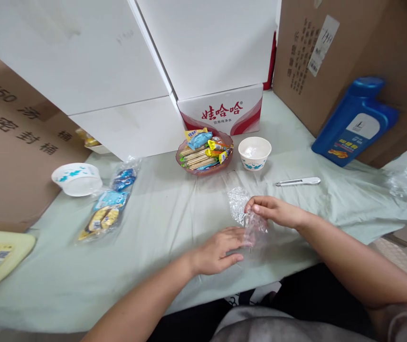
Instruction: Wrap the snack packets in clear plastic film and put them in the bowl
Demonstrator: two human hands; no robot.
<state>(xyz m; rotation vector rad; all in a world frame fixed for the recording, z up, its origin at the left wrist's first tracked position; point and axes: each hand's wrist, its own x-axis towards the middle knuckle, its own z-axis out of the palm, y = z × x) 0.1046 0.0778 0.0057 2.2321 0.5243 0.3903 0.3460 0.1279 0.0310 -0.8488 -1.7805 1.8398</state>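
Observation:
My right hand (274,211) pinches a crumpled clear plastic bag (255,227) by its upper edge, just above the cloth. My left hand (219,249) lies low over the table with fingers stretched and thumb apart. Its fingertips are at the bag's left side, partly seen through the film; I cannot tell whether they are inside or behind it. A piece of clear bubble wrap (238,204) lies on the cloth just beyond the hands. Farther back are a pink glass bowl (203,172) heaped with wrapped snacks and a white paper bowl (254,156) with a blue-green pattern.
A white box cutter (298,182) lies to the right, before a blue bottle (354,123) leaning on a carton (303,57). At left are a tipped paper bowl (77,179), bagged snacks (108,205) and a pale yellow container (2,259). White boxes (221,42) line the back.

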